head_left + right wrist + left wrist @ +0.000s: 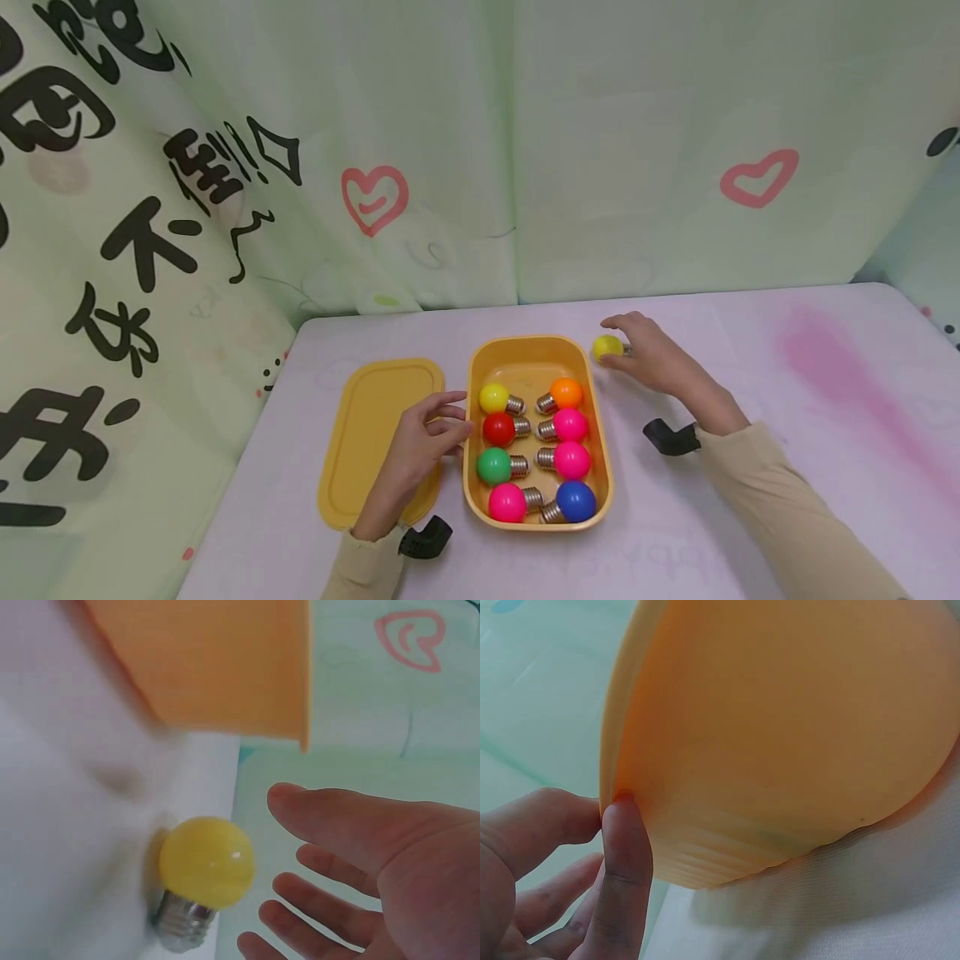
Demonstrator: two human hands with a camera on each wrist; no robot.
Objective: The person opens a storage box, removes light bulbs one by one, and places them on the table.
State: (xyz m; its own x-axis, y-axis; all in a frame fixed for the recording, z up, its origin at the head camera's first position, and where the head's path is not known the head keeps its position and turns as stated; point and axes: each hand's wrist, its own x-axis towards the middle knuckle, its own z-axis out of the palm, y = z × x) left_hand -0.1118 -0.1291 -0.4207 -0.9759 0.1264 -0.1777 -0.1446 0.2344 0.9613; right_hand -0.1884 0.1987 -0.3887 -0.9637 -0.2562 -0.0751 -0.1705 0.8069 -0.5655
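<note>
Left hand: positioned at the left side of the orange-yellow tray. The left wrist view shows the tray rim pinched, one digit flat to the outer wall, another meeting the edge from the opposite side; the remaining digits are bent loosely behind.

Right hand: fingers parted and gently bent, thumb standing well away from them. Nothing is in its grasp. The right wrist view shows a gap between this hand and the loose yellow bulb.

That bulb lies on the white-covered table, just outside the tray's far right corner, its metal base pointing right.

Tray contents: eight bulbs in two columns, bases turned inward. Left column, far to near: yellow, red, green, pink. Right column: orange, pink, pink, blue.

A yellow lid lies left of the tray, partly covered by the left hand.
</note>
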